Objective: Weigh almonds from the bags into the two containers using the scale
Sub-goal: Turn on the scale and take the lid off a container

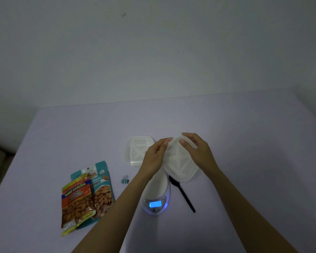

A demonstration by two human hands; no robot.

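Two almond bags lie at the left of the table: an orange bag (77,199) overlapping a teal bag (102,190). A white digital scale (156,196) with a lit blue display sits in front of me. Both hands hold a white square container (179,163) tilted above the scale's far end. My left hand (155,156) grips its left edge and my right hand (195,150) grips its top right edge. A second white container (138,148) rests flat on the table just left of the held one.
A black plastic spoon (182,193) lies right of the scale. A small teal binder clip (124,179) sits between the bags and the scale. The lilac table (254,143) ends at a wall behind and drops off at the left.
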